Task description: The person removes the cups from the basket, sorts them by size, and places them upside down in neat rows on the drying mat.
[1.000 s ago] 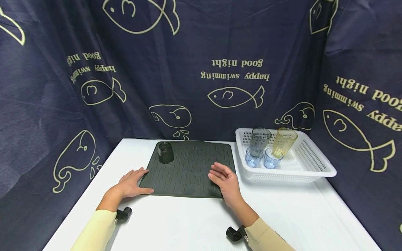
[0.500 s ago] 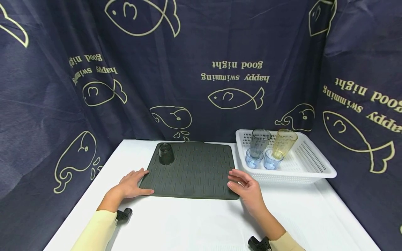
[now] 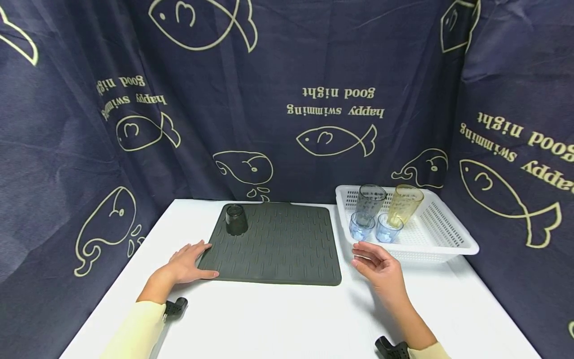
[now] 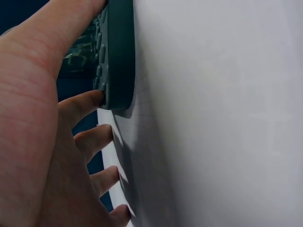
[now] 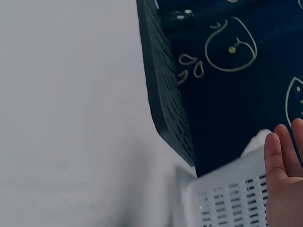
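Observation:
A dark ribbed mat point(image 3: 278, 249) lies flat on the white table. One dark tumbler point(image 3: 236, 220) stands at its back left. My left hand point(image 3: 184, 264) rests by the mat's front left corner, fingers spread; in the left wrist view a fingertip touches the mat's edge point(image 4: 121, 56). Just in front of the white basket point(image 3: 426, 249), my right hand point(image 3: 383, 274) hovers with loosely bent fingers and holds nothing. Inside the basket are a grey glass point(image 3: 371, 200), a yellow glass point(image 3: 405, 204) and two small blue cups, the left cup point(image 3: 361, 227) and the right cup point(image 3: 388, 229).
A dark blue curtain point(image 3: 269, 99) with fish drawings hangs behind the table and along both sides. The basket stands right of the mat, a narrow strip of white table point(image 3: 343, 239) between them.
My right hand has moved right, from over the mat's right side to in front of the basket. My left hand, the mat and the glasses stay where they were.

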`<state>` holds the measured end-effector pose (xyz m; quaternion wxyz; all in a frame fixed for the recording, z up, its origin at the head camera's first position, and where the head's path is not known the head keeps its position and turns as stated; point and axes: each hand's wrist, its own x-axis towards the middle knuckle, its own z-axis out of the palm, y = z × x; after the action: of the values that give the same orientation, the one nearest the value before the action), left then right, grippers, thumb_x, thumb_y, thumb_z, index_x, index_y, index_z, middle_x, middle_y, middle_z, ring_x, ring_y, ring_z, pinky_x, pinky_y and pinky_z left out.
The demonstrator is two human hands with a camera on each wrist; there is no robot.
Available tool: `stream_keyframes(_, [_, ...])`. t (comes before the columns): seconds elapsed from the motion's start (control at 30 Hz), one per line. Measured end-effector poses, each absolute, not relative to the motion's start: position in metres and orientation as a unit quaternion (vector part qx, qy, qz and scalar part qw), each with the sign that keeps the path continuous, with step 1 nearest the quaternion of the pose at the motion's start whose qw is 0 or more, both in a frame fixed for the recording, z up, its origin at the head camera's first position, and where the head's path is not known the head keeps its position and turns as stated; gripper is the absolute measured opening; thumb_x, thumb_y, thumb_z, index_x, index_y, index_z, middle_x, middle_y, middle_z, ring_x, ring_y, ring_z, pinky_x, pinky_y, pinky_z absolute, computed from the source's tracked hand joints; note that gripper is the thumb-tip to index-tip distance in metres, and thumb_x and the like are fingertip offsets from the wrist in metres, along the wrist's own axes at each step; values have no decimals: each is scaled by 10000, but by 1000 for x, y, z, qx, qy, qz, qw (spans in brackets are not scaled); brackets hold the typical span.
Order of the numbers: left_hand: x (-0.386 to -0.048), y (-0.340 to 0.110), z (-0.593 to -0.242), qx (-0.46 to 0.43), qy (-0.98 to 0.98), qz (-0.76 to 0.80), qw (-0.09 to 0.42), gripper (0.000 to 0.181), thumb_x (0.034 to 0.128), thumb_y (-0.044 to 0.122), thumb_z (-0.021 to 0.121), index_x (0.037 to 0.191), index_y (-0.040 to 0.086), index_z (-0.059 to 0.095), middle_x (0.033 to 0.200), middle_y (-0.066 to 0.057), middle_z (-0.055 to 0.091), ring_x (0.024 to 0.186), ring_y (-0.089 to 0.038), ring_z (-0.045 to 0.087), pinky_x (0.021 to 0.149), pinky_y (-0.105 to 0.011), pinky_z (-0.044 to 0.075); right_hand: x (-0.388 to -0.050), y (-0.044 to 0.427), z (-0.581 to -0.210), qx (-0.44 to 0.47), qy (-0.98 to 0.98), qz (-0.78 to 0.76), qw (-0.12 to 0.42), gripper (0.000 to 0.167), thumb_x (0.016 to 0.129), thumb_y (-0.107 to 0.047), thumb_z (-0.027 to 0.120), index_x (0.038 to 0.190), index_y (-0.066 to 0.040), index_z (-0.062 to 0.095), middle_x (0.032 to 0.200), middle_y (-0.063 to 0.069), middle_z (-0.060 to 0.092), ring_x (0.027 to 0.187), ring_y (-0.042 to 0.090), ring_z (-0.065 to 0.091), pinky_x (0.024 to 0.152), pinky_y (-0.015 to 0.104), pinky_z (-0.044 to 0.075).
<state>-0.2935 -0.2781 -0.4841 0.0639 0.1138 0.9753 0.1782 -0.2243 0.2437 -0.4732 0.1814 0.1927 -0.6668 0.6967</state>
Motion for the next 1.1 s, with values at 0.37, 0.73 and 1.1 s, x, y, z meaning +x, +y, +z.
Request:
stream_keyframes(0.37, [-289,-275,-480,116,975,182,60,1006,781,613,802,1532,51,441,1616,-288,338,1468,-616,238,1153,-793,185,-227,269,-455,152,-679,677,240,410,851,176,714,1235,211,573,1149,-7,764,1043,130,749,865,205,603])
stream_keyframes(0.73, [-291,-278,-484,119,973,192,50,1029,766,622,804,1528,35,440,1613,-298,335,1467,-619,230,1147,-800,173,-242,294,-434,61,-714,634,291,397,837,137,758,1218,141,646,1076,-55,771,949,39,743,820,156,594])
stream_keyframes(1.1, [-290,-278,-483,119,973,189,52,1022,777,631,793,1537,49,433,1622,-286,323,1480,-607,218,1153,-798,164,-261,326,-428,36,-764,580,281,446,867,13,796,1271,109,634,1091,-207,705,966,-46,697,844,92,559])
